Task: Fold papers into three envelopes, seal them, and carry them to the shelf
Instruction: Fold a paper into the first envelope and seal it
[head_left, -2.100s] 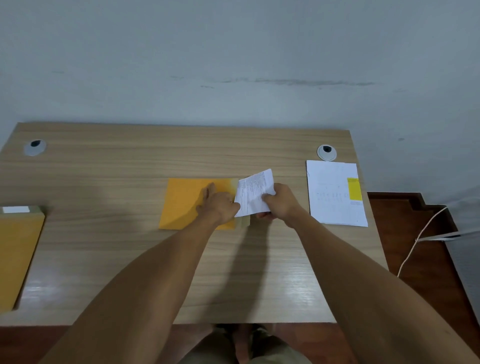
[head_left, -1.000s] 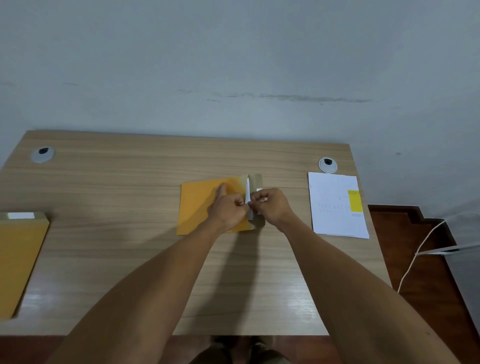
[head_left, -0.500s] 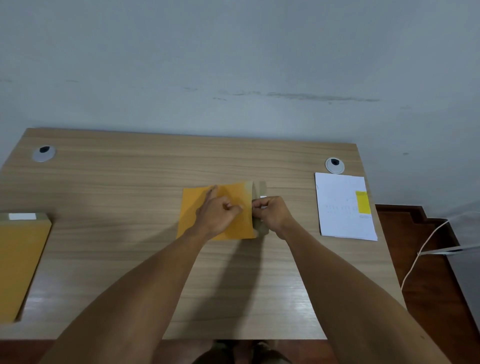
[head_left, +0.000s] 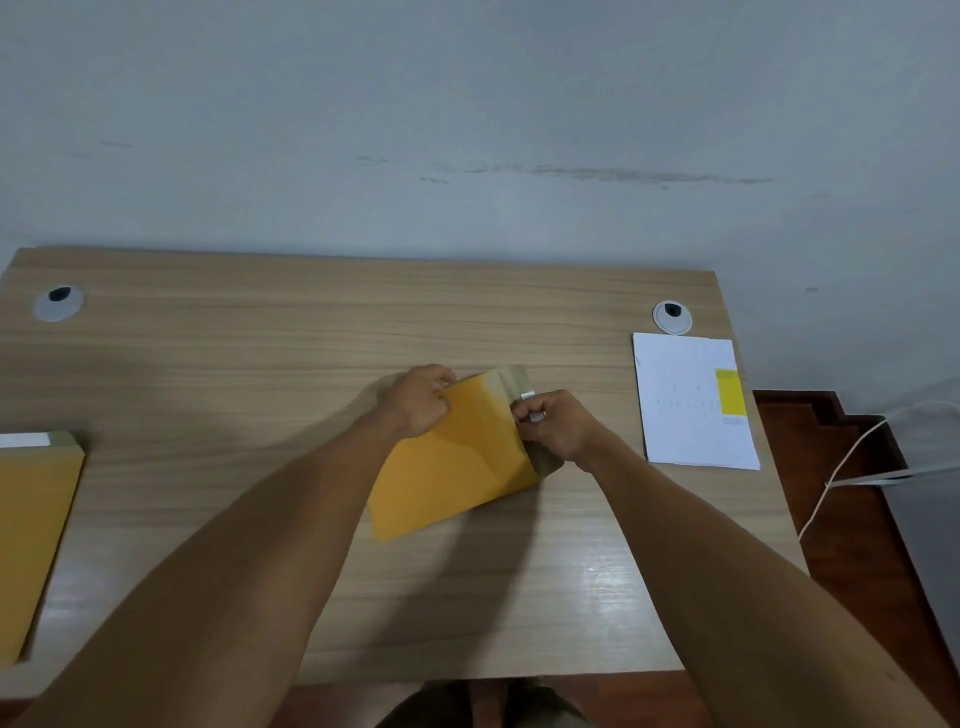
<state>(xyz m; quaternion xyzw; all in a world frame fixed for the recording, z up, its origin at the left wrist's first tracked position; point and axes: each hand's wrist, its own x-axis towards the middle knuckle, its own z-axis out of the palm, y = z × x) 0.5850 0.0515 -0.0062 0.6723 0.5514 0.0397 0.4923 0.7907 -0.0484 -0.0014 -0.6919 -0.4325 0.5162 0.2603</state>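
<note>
Orange-yellow paper envelope (head_left: 457, 457) at centre of light wood-grain counter (head_left: 311, 353), tilted, flap end far-right. Left hand (head_left: 415, 402) grips its far-left edge, fingers curled. Right hand (head_left: 556, 423) pinches a small white strip (head_left: 531, 404) at the flap. White paper stack (head_left: 691, 410) right; second orange envelope (head_left: 31, 540) left edge.

My counter (head_left: 260, 374) was wood-grain laminate with a slight sheen; the envelope (head_left: 457, 467) matt yellow paper, its flap (head_left: 514, 379) brown.
</note>
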